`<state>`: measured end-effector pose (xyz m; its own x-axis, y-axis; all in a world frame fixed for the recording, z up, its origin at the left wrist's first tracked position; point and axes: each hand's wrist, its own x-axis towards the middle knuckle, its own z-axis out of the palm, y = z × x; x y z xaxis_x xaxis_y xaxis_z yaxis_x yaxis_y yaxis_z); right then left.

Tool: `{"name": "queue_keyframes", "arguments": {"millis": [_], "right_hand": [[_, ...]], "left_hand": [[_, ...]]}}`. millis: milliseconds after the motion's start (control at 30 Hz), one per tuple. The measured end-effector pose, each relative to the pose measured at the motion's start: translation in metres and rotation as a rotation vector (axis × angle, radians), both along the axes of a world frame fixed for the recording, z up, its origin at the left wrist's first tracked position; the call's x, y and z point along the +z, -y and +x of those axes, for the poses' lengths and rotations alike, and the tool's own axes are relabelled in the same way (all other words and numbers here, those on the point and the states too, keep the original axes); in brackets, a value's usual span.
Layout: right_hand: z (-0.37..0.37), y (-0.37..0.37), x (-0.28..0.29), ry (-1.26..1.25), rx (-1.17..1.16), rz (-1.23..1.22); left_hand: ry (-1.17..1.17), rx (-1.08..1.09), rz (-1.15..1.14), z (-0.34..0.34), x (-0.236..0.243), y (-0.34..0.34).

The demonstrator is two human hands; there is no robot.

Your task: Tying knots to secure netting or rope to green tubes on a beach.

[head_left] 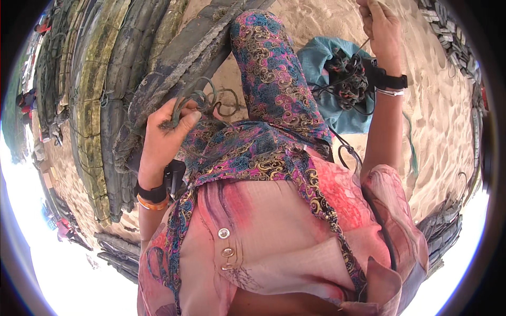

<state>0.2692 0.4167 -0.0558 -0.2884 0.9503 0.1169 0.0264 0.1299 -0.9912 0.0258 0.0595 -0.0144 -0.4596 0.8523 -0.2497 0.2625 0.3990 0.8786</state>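
My left hand (pixel 164 134), at centre left, is closed on a looped dark green rope (pixel 167 124) with frayed strands; loops stick up above my fingers. My right hand (pixel 380 26) is raised at the top right, its fingertips closed on a thin dark cord (pixel 362 45) that runs down toward the blue sack (pixel 360 121). Inside that sack lies a tangled dark pile (pixel 347 79) with reddish bits, partly behind my right forearm. My patterned trouser leg (pixel 269 63) is bent between the two hands.
Long grey and yellow-green bundles (pixel 92 105) are stacked along the left, with a rough dark bundle (pixel 174 58) angled beside my leg. Sand (pixel 432 131) surrounds the sack. More grey bundles (pixel 440 229) lie at the right rim. People (pixel 27 105) are small at the far left.
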Motion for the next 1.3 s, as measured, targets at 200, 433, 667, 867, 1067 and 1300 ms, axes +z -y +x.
{"name": "queue_keyframes", "arguments": {"millis": [200,433,667,867,1067,1300], "right_hand": [[0.047,-0.048,-0.204,0.647,-0.185,0.178],[0.106,-0.027,-0.179,0.693,-0.57,0.215],[0.01,0.046,-0.044,0.185,0.029,-0.122],[-0.059,0.097,0.019,0.197,0.393,0.141],[-0.149,0.156,0.044,0.07,0.97,0.401],[-0.245,0.247,0.05,0.208,1.21,0.775]], "left_hand": [[-0.102,-0.05,0.005,0.003,-0.004,-0.007],[-0.096,-0.019,0.011,0.006,-0.002,-0.008],[-0.279,-0.159,0.02,0.002,0.001,-0.018],[-0.678,0.113,0.272,-0.023,0.048,0.03],[-1.097,0.363,-0.059,-0.049,0.037,0.122],[-0.707,0.302,0.042,-0.03,0.002,0.119]]}}
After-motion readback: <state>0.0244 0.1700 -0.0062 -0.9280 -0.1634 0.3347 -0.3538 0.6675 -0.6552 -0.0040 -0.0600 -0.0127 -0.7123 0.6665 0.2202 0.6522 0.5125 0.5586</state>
